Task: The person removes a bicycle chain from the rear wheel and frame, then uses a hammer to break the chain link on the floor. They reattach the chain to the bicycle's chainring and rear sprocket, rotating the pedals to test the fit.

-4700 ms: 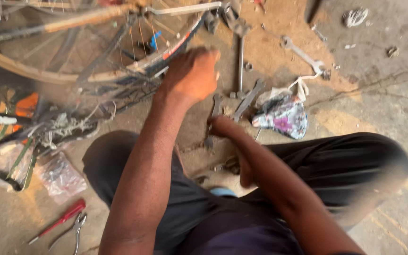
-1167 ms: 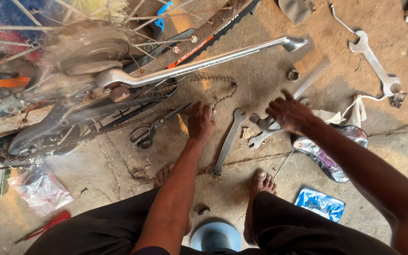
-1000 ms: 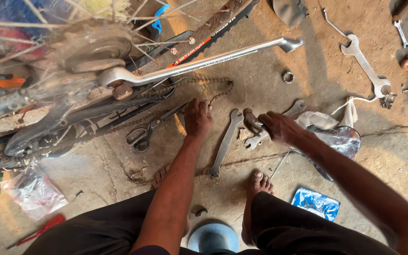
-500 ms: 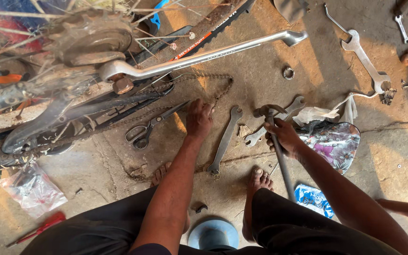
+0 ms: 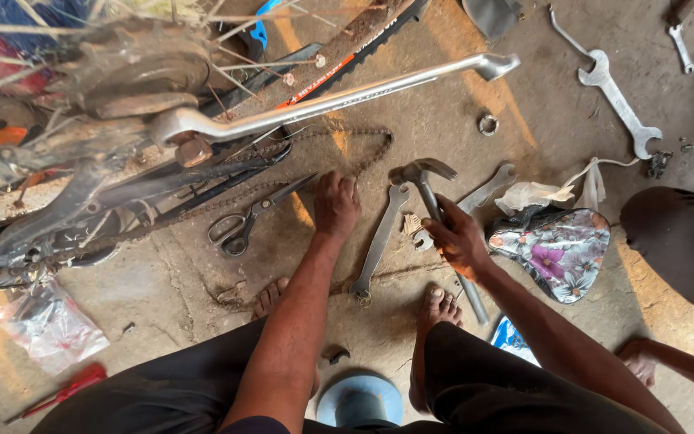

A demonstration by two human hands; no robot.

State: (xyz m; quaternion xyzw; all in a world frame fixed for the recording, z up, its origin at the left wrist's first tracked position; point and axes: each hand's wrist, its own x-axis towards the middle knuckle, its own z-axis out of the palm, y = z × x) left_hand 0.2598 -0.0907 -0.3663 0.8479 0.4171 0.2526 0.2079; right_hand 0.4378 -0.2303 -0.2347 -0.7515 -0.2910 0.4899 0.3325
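Observation:
My right hand [image 5: 457,239] grips the metal handle of a claw hammer [image 5: 422,172], its head raised just above the concrete floor. My left hand [image 5: 336,204] rests fingers-down on the floor beside a rusty bicycle chain [image 5: 339,138]. A flat spanner [image 5: 379,241] lies between my two hands. A long ring spanner [image 5: 331,100] sits on the axle nut of an overturned bicycle wheel [image 5: 134,72]. My bare feet [image 5: 438,306] are planted below the hands.
Scissors [image 5: 246,221] lie left of my left hand. A floral bag [image 5: 556,249] and crumpled cloth sit to the right, open-ended spanners [image 5: 616,100] farther back. A plastic bag [image 5: 46,325] and red-handled tool [image 5: 62,391] lie lower left. Another person's leg [image 5: 684,241] and hand are at right.
My right hand reached among the spanners, took hold of the hammer and now lifts it by the handle. My left hand has stayed pressed on the floor.

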